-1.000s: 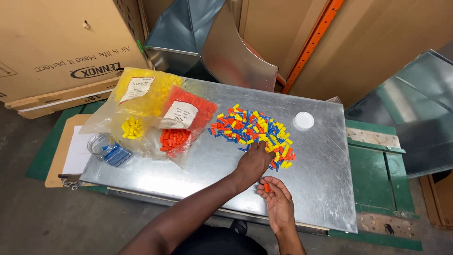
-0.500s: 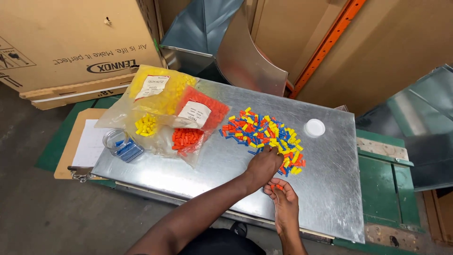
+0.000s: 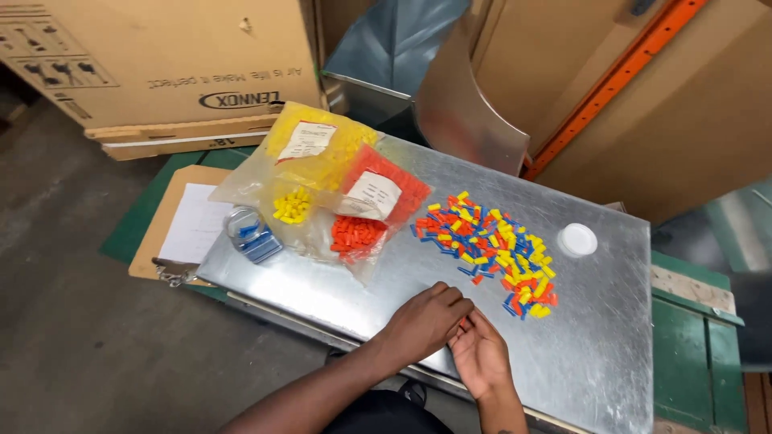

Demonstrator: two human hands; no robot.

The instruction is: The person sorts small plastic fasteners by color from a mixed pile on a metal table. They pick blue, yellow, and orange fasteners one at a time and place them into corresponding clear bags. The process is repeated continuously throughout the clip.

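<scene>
Galvanised sheet-metal tabletop (image 3: 611, 337): bare strip along near edge and right portion, open for passage.
Left hand (image 3: 426, 321) and right hand (image 3: 482, 354): touching, at near edge.
Scattered pile of red, yellow, blue plastic connectors (image 3: 490, 249): blocks centre, just beyond hands.
Clear plastic bags of sorted connectors (image 3: 330, 193): fill left end.
White round lid (image 3: 577, 239): beside pile, right.
Curved sheet-metal duct piece (image 3: 466, 112): walls off far edge.

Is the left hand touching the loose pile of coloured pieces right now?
Apart. The head view shows bare metal sheet between the left hand and the nearest of the coloured pieces.
</scene>
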